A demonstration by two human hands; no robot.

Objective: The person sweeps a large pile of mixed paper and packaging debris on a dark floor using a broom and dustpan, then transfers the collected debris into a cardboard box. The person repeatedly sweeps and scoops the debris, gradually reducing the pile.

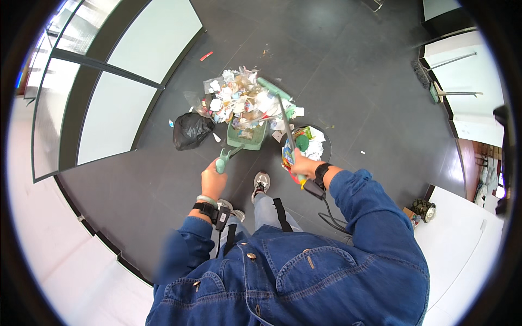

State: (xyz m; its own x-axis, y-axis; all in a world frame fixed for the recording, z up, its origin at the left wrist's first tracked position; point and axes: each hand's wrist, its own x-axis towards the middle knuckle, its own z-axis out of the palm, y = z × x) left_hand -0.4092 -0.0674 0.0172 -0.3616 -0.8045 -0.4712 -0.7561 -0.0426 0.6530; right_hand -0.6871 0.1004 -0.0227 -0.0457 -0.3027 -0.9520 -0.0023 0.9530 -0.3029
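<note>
My left hand (213,182) grips the handle of a green plastic dustpan (253,138), which faces a heap of mixed litter (236,95) on the dark floor. Some wrappers lie inside the pan's far edge. In my right hand (305,165) is the long handle of a broom (274,88). The green broom head rests over the right side of the heap, its bristles mostly hidden. Below the broom stick stands a round bin (329,138) filled with paper, wrappers and a green round item. A knotted black plastic bag (193,131) sits left of the dustpan.
Glass-and-white panelled doors (118,114) rise at the left, one leaf jutting inward. A brush (420,74) and another broom (436,93) lean by the right wall. A red scrap (206,56) lies beyond the heap. A box (412,217) stands near the white cabinet (461,244).
</note>
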